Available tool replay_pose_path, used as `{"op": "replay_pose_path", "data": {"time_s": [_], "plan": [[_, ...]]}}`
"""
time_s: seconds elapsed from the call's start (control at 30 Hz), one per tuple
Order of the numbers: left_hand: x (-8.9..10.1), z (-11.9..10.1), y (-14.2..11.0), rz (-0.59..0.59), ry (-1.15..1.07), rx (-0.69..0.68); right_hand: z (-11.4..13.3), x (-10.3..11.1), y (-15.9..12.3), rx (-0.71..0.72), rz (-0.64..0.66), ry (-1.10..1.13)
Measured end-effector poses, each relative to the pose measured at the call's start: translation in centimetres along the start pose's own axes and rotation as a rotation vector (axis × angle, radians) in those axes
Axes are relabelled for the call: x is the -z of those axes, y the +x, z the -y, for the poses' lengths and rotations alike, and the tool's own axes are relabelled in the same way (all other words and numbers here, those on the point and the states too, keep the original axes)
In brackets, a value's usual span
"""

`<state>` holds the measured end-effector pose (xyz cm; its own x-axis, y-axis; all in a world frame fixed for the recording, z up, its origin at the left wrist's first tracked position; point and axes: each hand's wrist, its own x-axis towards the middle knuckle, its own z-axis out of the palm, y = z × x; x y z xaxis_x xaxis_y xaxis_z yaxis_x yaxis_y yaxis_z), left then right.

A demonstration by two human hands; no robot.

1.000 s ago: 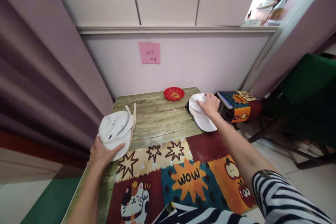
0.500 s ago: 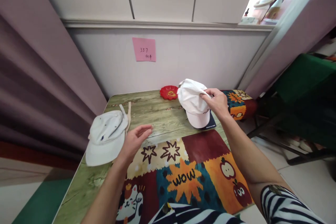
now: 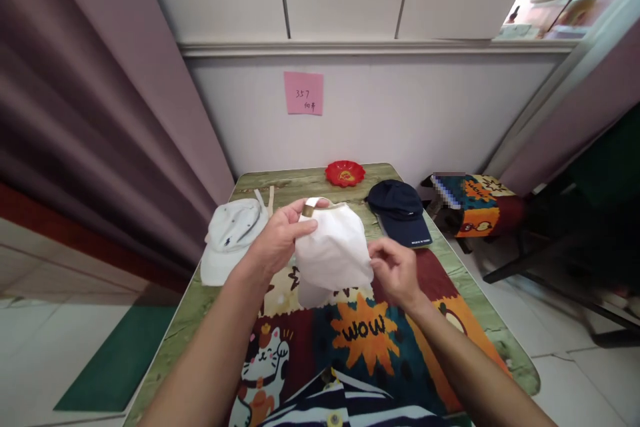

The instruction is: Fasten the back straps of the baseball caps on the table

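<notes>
Pinching a white baseball cap [image 3: 333, 247], the left hand [image 3: 284, 233] and right hand [image 3: 397, 271] grip opposite sides; its crown [image 3: 337, 230] mostly hides the brim [image 3: 313, 297].

the held cap [image 3: 333, 247] was white, the left cap [image 3: 235, 230] pale grey with a dark emblem, the right cap [image 3: 397, 205] navy. the dish [image 3: 345, 173] was red and gold, the counter [image 3: 520, 367] green woodgrain, the mat [image 3: 405, 377] patched maroon, teal, orange and cream.
</notes>
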<state>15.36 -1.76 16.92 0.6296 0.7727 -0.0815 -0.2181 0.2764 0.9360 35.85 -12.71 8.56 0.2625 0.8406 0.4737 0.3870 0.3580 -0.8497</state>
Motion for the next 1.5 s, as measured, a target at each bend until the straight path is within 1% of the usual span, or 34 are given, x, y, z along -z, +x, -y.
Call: {"op": "replay_pose_path", "data": {"time_s": [0.03, 0.07, 0.1, 0.13, 0.2, 0.27, 0.3, 0.33, 0.37, 0.47, 0.53, 0.63, 0.7, 0.83, 1.0, 1.13, 1.3, 1.37, 1.43, 1.5], "plan": [[-0.2, -0.2, -0.5, 0.051, 0.029, 0.013, 1.0, 0.5, 0.7, 0.030, -0.035, 0.036], [-0.5, -0.5, -0.9, 0.099, 0.057, 0.022, 2.1, 0.9, 1.7, 0.030, -0.081, 0.076], [-0.9, -0.6, -1.3, 0.146, 0.086, 0.034, 3.2, 1.2, 2.9, 0.020, -0.085, 0.103], [-1.3, -0.7, -1.5, 0.189, 0.117, 0.050, 4.3, 1.4, 4.2, 0.029, -0.032, 0.098], [-1.9, -0.8, -2.0, 0.243, 0.173, 0.072, 6.0, 1.0, 6.3, 0.084, 0.186, 0.039], [-1.8, -0.7, -2.4, 0.225, 0.216, 0.070, 6.5, 0.2, 7.5, 0.066, 0.391, 0.044], [-1.5, -0.6, -2.6, 0.196, 0.229, 0.065, 6.5, -0.3, 7.7, 0.034, 0.453, 0.073], [-1.0, -0.5, -2.8, 0.166, 0.235, 0.060, 6.2, -0.8, 7.8, -0.010, 0.483, 0.117], [-0.4, -0.3, -3.0, 0.144, 0.234, 0.059, 5.9, -1.2, 7.7, -0.049, 0.479, 0.168], [1.2, 0.1, -3.5, 0.143, 0.206, 0.059, 5.0, -2.2, 7.2, -0.132, 0.379, 0.332], [1.8, 0.3, -3.7, 0.125, 0.183, 0.037, 5.0, -2.6, 7.0, -0.181, 0.341, 0.419], [1.5, 0.6, -3.5, 0.044, 0.141, -0.001, 5.6, -3.1, 6.9, -0.237, 0.338, 0.491], [0.9, 0.7, -3.2, 0.008, 0.109, -0.006, 6.0, -3.2, 6.8, -0.236, 0.341, 0.497], [0.2, 0.9, -3.0, -0.021, 0.027, -0.010, 6.3, -3.2, 6.5, -0.193, 0.360, 0.464], [0.3, 1.0, -3.0, -0.031, -0.004, -0.016, 6.6, -3.2, 6.3, -0.175, 0.398, 0.451], [0.0, 1.1, -3.0, -0.079, -0.026, -0.014, 6.7, -3.4, 6.2, -0.167, 0.391, 0.427], [-0.9, 1.2, -2.9, -0.136, -0.021, -0.002, 6.6, -3.8, 5.8, -0.182, 0.474, 0.425], [-0.7, 1.2, -2.9, -0.143, -0.035, -0.013, 6.3, -3.9, 5.7, -0.196, 0.476, 0.414], [-0.2, 1.0, -3.0, -0.137, -0.082, -0.049, 5.6, -3.8, 5.9, -0.237, 0.451, 0.409], [0.6, 0.6, -3.0, -0.138, -0.184, -0.116, 4.3, -3.6, 6.2, -0.316, 0.371, 0.456]]}}
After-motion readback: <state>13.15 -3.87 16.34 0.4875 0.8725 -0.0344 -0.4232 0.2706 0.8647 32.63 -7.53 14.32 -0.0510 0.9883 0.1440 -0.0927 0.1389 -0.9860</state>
